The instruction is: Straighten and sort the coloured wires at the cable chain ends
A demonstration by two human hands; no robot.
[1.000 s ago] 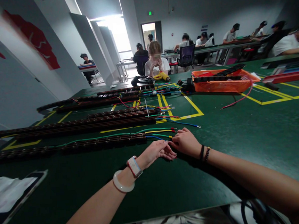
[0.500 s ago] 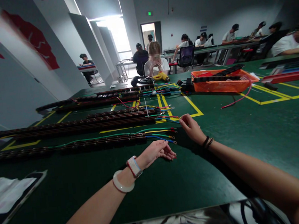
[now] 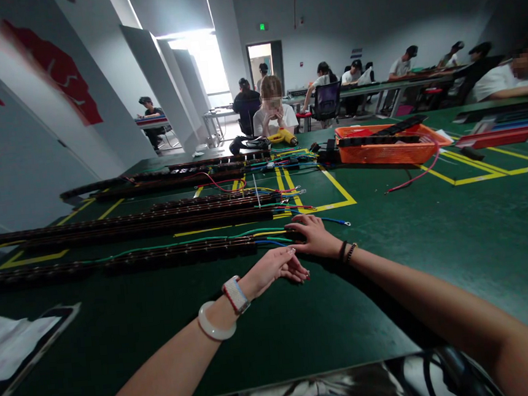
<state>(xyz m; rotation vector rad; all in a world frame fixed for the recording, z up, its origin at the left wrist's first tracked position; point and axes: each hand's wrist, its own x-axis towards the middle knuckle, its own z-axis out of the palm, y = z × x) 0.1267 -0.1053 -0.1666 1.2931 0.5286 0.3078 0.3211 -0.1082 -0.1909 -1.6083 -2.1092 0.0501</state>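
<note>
My left hand (image 3: pixel 276 269) rests on the green table (image 3: pixel 434 244), fingers loosely curled and apart, holding nothing I can see. It wears a watch and a pale bangle. My right hand (image 3: pixel 312 235) lies palm down over the ends of the coloured wires (image 3: pixel 267 233) that come out of the nearest long dark strip (image 3: pixel 126 259). Its fingers cover the wire tips, so I cannot make out whether they grip them. A blue wire (image 3: pixel 337 221) with a ring terminal lies just beyond that hand.
More long dark strips (image 3: pixel 145 217) lie in rows farther back inside yellow tape lines (image 3: pixel 337 188). An orange tray (image 3: pixel 391 147) stands at the back right. A white paper on a dark board (image 3: pixel 13 343) lies at the left. Other people sit at tables behind.
My right hand reached out to the farther wires half a second ago, then came back down onto the nearest strip's wire ends. My left hand stayed in place.
</note>
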